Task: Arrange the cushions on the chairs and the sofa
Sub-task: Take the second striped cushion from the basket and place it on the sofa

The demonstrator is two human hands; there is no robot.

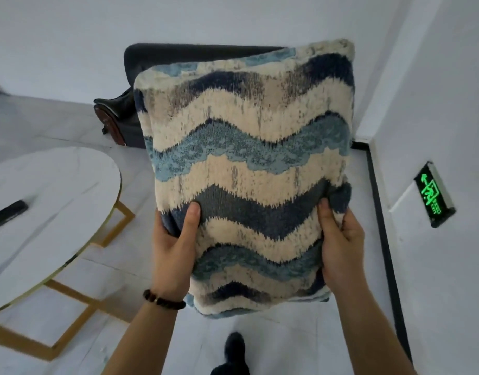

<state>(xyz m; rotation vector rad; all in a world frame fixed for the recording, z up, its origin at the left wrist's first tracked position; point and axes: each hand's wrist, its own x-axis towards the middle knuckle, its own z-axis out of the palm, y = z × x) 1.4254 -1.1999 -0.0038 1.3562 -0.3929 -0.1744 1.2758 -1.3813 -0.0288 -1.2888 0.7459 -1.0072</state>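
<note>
I hold a square cushion (pixel 249 169) with wavy blue, navy and cream bands upright in front of me. My left hand (pixel 176 250) grips its lower left edge, thumb on the front; a dark bead bracelet is on that wrist. My right hand (pixel 341 244) grips the lower right edge, thumb pressed into the fabric. Behind the cushion stands a dark chair (pixel 130 104) against the wall, mostly hidden; only its backrest top and left armrest show.
A round white marble-look table (pixel 49 212) with a gold frame stands at the left, a black slim object (pixel 7 213) lying on it. A white wall with a green exit sign (pixel 433 196) and black skirting runs along the right. My dark shoe (pixel 233 353) is on the pale tiled floor.
</note>
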